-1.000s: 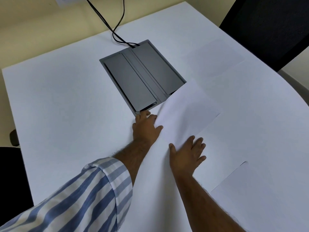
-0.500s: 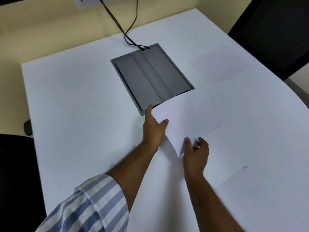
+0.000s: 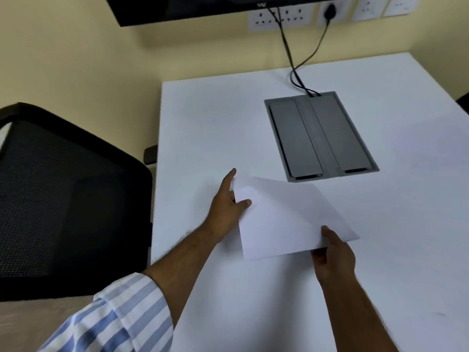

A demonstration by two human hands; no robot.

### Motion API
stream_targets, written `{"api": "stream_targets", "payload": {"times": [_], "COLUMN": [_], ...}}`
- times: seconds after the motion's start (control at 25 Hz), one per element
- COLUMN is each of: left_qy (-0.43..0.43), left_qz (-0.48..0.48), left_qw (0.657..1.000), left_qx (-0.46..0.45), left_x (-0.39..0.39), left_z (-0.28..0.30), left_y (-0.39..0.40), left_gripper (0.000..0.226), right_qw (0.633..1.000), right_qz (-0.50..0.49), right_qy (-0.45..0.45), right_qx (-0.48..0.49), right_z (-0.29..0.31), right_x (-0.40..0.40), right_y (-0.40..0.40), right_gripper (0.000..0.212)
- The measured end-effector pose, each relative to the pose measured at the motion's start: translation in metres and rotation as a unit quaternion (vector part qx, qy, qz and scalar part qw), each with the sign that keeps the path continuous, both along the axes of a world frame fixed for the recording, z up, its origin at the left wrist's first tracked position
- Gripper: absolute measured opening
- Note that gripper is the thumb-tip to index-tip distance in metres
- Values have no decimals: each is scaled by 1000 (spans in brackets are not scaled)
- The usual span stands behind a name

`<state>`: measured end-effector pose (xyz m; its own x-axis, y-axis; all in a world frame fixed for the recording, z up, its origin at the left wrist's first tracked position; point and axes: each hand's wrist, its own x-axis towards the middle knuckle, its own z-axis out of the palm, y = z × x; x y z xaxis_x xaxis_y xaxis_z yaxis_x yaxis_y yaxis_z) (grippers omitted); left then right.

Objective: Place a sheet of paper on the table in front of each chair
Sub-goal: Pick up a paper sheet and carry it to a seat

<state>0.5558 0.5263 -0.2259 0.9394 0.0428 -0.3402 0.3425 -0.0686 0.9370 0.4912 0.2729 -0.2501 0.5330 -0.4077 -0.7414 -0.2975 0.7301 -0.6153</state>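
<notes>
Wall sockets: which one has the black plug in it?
The socket right of the double outlet, the only one with a round black plug seated in it; the two sockets further right show no plug.

Head camera looks steeply down, close over the table (image 3: 253,301).

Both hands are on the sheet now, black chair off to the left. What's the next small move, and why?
Probably carry the sheet left and lay it flat by the table edge facing the chair. Left hand pinches its left edge, right hand its near edge; one corner is curled up, and the table before that chair looks bare.
</notes>
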Motion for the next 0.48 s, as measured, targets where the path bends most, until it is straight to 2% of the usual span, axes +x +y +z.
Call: {"api": "stream_targets", "payload": {"times": [0.08, 0.24, 0.4, 0.48], "left_qy": [-4, -3, 10, 9], "left_qz": [25, 104, 218, 244], "left_qw": [1000, 994, 975, 969], "left_qx": [7, 14, 29, 41], "left_x": [-3, -5, -1, 3], "left_z": [1, 5, 5, -1], "left_y": [24, 73, 111, 130], "left_gripper": [89, 79, 33, 18], "right_qw": [999, 994, 989, 989], "right_qz": [30, 75, 107, 108], "right_qy": [-17, -53, -57, -52], "right_qx": [-28, -67, -82, -83], "right_z": [3, 7, 8, 5], "right_x": [4, 12, 20, 24], "right_y": [19, 64, 107, 128], "right_gripper": [30, 46, 37, 36]}}
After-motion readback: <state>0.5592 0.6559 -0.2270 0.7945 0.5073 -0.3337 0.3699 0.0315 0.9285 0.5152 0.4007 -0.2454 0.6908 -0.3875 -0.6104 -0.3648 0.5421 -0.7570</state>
